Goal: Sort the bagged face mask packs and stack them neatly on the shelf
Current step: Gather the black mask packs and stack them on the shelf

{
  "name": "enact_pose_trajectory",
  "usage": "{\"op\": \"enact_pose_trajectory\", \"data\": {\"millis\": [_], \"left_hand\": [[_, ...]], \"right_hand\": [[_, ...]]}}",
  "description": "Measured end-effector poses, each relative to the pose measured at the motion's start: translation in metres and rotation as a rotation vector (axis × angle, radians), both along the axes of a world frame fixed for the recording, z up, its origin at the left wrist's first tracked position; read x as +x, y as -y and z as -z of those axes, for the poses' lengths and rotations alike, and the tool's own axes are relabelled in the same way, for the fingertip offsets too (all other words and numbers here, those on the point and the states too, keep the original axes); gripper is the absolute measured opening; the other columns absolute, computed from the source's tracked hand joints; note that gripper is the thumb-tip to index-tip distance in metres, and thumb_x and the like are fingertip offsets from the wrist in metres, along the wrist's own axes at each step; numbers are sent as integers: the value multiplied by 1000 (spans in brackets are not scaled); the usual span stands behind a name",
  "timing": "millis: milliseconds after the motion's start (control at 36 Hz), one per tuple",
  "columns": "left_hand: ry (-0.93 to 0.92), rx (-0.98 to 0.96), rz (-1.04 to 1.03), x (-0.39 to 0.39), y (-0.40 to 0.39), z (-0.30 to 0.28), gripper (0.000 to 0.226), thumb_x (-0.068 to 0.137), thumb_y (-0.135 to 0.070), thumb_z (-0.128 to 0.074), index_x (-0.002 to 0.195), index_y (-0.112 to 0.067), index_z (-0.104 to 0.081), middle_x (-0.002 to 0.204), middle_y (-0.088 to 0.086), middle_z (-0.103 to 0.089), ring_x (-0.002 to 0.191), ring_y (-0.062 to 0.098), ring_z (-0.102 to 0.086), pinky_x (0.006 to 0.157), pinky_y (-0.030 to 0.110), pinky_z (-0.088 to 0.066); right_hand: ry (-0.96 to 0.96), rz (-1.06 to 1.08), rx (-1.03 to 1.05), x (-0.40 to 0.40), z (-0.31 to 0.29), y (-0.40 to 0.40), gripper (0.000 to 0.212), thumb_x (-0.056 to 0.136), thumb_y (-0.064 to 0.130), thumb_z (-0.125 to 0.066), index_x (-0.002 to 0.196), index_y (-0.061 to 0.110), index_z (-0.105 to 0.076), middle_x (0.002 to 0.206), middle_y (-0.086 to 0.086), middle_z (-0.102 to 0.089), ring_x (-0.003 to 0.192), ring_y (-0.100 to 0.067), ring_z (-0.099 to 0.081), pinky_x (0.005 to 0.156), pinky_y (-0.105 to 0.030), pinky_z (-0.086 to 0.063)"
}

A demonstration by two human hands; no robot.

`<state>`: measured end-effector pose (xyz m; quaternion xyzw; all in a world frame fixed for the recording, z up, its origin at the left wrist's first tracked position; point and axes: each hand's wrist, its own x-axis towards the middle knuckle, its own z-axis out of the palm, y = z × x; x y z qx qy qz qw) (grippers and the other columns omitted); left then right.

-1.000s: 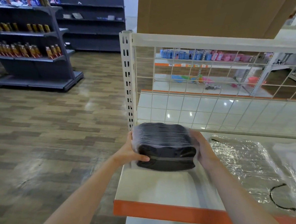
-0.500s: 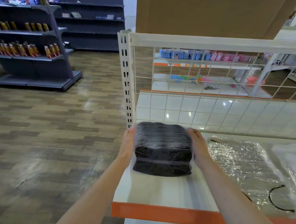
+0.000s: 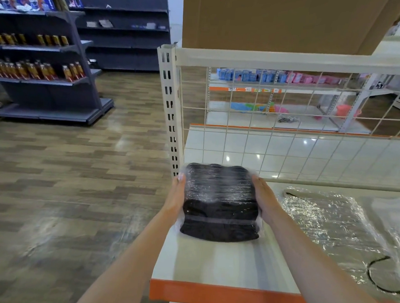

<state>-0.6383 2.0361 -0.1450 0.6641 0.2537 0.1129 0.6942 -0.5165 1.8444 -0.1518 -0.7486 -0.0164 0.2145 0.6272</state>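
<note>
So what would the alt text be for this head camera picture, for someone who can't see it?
Two bare hands, left hand and right hand, press the sides of a clear-wrapped pack of black face masks at the back left corner of a white shelf with an orange front edge. Crumpled clear plastic lies to its right; behind stands a wire grid panel.
</note>
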Motion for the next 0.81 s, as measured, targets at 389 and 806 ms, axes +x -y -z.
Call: {"op": "enact_pose_trajectory", "data": {"millis": [389, 806], "left_hand": [[-128, 57, -51, 8, 0, 12, 62, 98, -54, -18, 148, -20, -27, 153, 3, -31, 140, 22, -28, 114, 40, -19], [-338, 383, -173, 13, 1, 10, 51, 103, -35, -24, 132, 0, -46, 137, 18, -47, 131, 35, -37, 111, 47, -26]], "right_hand": [[-5, 5, -68, 28, 41, -4, 93, 62, 88, -39, 125, 21, -49, 126, -9, -58, 114, -32, -56, 98, -55, -44], [191, -15, -475, 6, 12, -8, 31, 101, 36, -29, 103, 9, -44, 78, 0, -46, 78, -19, -48, 74, -32, -37]]}}
